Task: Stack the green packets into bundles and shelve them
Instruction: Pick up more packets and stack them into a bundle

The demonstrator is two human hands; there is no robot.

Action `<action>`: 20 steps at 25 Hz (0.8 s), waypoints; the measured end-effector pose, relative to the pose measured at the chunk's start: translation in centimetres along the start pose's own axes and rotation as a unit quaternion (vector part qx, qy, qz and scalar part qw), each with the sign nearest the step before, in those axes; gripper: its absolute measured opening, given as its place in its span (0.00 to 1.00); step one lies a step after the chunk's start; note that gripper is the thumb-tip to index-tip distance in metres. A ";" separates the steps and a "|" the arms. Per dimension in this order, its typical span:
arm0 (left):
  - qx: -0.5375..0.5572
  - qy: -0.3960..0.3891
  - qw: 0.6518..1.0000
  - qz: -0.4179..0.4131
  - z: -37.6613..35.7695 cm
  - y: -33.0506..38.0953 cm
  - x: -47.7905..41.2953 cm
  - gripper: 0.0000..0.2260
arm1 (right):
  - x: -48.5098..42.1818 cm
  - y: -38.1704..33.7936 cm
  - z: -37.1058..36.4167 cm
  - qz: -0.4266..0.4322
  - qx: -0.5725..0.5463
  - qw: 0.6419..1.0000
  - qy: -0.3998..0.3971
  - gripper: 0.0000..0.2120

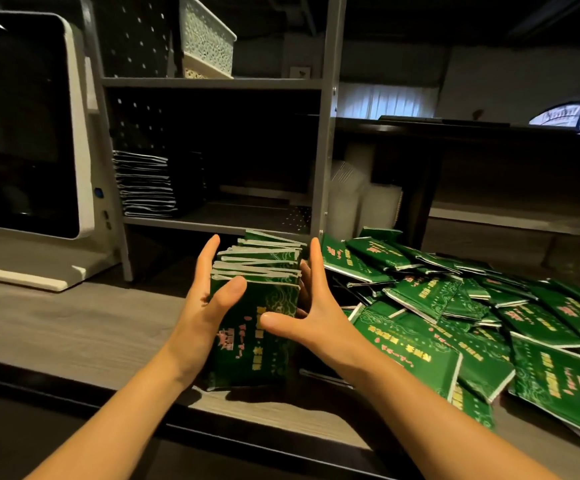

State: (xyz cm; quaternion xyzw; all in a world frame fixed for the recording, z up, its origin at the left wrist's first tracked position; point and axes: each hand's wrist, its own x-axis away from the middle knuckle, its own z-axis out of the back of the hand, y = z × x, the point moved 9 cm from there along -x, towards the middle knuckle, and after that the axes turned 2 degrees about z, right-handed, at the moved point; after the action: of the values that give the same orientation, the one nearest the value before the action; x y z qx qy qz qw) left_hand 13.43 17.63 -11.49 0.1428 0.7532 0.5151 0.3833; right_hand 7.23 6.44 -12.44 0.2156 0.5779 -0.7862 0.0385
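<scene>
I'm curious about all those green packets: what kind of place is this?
Probably a restaurant or shop counter: a touchscreen till, a heap of green packets, and a metal shelf holding stacked packets.
</scene>
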 end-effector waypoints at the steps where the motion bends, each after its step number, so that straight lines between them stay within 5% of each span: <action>1: 0.005 -0.008 1.000 0.004 0.0 -0.2 -0.1 0.62 | 0.0 0.1 0.1 -0.002 -0.004 1.000 0.001 0.62; 12: 0.048 -0.030 0.997 0.050 0.0 -2.1 0.2 0.62 | -0.3 0.5 -0.7 -0.007 -0.022 1.000 -0.007 0.66; 20: 0.052 -0.039 0.996 0.058 -0.3 -3.0 0.4 0.61 | -0.7 1.4 -2.1 0.018 0.002 1.000 -0.022 0.54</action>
State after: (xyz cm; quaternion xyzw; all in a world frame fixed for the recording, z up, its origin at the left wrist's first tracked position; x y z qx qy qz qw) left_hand 13.48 16.41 -14.29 0.2262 0.7538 0.4908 0.3739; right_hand 8.95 7.78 -13.92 0.2088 0.5718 -0.7907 0.0645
